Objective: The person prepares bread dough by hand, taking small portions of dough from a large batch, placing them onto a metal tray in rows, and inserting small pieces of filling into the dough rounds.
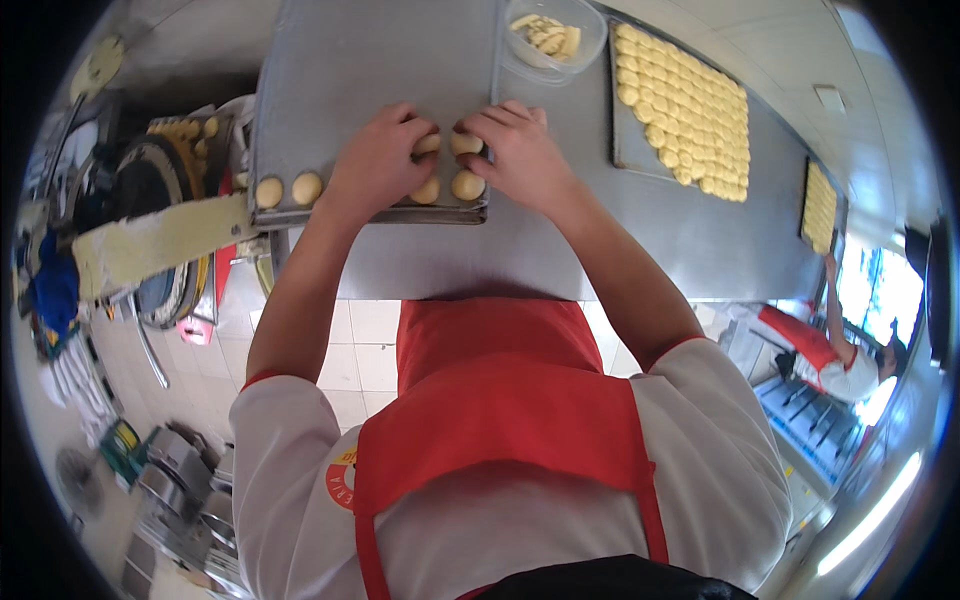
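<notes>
Both of my hands are over a grey metal baking tray point(375, 60). My left hand point(382, 158) has its fingers curled round a pale dough ball point(427, 145). Facing it, my right hand point(517, 150) grips another dough ball point(465, 143) between thumb and fingers. Just below the fingers, a dough ball point(426, 191) and one more dough ball point(467, 185) rest at the tray's near right corner. Along the same near edge, left of my left forearm, sit two dough balls, the outer one point(269, 192) and the inner one point(307, 188).
A clear plastic tub point(590, 45) with yellowish pieces stands beyond my right hand. Farther right, a tray point(630, 150) carries rows of dough balls. Another filled tray point(818, 205) lies at the table's point(720, 240) far right end, where a co-worker point(820, 350) reaches toward it.
</notes>
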The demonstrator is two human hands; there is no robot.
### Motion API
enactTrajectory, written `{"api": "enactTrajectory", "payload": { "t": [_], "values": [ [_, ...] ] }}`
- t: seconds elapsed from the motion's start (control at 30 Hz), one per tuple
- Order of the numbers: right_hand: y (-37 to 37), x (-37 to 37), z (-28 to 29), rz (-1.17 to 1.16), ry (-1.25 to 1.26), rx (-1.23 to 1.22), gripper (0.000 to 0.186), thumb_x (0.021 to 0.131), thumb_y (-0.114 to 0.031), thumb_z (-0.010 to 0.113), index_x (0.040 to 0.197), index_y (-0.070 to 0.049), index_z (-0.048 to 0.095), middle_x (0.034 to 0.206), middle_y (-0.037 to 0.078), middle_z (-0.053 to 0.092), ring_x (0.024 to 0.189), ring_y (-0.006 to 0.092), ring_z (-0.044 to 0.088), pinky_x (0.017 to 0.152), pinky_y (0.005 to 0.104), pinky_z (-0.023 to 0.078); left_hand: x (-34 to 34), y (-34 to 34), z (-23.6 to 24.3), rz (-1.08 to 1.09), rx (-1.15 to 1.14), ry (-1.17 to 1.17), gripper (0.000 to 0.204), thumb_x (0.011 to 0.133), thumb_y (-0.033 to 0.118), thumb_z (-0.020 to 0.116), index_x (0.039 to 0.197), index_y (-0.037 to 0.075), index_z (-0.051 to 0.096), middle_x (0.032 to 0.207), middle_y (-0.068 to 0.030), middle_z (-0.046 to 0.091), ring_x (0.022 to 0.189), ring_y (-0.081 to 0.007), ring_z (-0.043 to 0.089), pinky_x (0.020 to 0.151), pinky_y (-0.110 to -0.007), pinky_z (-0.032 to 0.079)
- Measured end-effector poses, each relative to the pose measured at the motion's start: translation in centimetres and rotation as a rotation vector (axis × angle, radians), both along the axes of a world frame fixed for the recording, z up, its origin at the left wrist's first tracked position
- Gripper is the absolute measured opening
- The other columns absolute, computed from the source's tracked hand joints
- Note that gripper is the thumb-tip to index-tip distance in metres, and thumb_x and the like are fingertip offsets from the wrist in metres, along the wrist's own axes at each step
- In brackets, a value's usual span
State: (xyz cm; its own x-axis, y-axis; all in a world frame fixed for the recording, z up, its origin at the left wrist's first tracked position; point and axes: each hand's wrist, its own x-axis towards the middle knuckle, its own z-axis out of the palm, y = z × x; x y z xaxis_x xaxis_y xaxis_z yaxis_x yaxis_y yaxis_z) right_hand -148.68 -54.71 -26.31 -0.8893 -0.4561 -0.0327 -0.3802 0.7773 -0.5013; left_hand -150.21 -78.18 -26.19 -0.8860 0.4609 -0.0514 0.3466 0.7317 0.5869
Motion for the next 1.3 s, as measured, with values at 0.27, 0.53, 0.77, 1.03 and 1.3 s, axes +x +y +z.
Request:
{"api": "enactTrajectory", "payload": {
  "t": [0.27,0.53,0.77,1.03,1.3],
  "values": [
    [15.7,4.4,-3.2,-0.693,0.175,-0.159,0.047,0.091,-0.024,0.083,0.133,-0.007,0.07,0.143,0.019,0.062,0.135,0.0386,0.057,0.113,0.0479,0.048,2.2,-0.6,4.6,0.127,0.284,0.208,0.053,0.087,0.012,0.084,0.138,0.007,0.069,0.137,-0.018,0.066,0.125,-0.0369,0.065,0.105,-0.046,0.054],
    [33.3,6.6,-9.8,-1.129,-0.012,0.248,0.043,0.086,-0.012,0.077,0.126,-0.002,0.065,0.127,0.023,0.064,0.107,0.0416,0.068,0.091,0.051,0.057,9.7,12.9,4.1,-0.107,0.585,0.095,0.036,0.089,0.009,0.082,0.124,0.004,0.075,0.132,-0.0162,0.068,0.12,-0.0333,0.067,0.101,-0.041,0.055],
    [26.3,17.9,-4.2,-0.674,-0.259,-0.739,0.029,0.087,-0.011,0.072,0.114,-0.005,0.063,0.092,0.011,0.068,0.083,0.0264,0.068,0.074,0.04,0.055,16.1,30.5,-4.5,0.261,1.075,-0.742,0.029,0.1,0.005,0.072,0.129,-0.001,0.07,0.135,-0.0163,0.067,0.116,-0.0193,0.069,0.099,-0.033,0.056],
    [46.9,10.7,-10.8,-0.872,0.319,0.038,0.025,0.091,-0.018,0.073,0.113,-0.006,0.07,0.105,0.016,0.07,0.092,0.0384,0.071,0.082,0.0488,0.058,19.6,34.2,-10.2,0.143,0.39,-0.124,0.023,0.097,0.004,0.073,0.12,0.001,0.071,0.122,-0.0137,0.068,0.108,-0.0256,0.071,0.096,-0.034,0.057],
    [46.2,25.9,-4.8,-0.689,0.221,-0.07,0.018,0.086,-0.011,0.074,0.101,-0.005,0.067,0.088,0.014,0.063,0.077,0.0335,0.066,0.068,0.047,0.054,23.1,27.9,-9.4,0.22,0.212,0.012,0.018,0.092,0.012,0.073,0.109,0.008,0.069,0.113,-0.0108,0.064,0.112,-0.0344,0.059,0.093,-0.048,0.049]
  ]
}}
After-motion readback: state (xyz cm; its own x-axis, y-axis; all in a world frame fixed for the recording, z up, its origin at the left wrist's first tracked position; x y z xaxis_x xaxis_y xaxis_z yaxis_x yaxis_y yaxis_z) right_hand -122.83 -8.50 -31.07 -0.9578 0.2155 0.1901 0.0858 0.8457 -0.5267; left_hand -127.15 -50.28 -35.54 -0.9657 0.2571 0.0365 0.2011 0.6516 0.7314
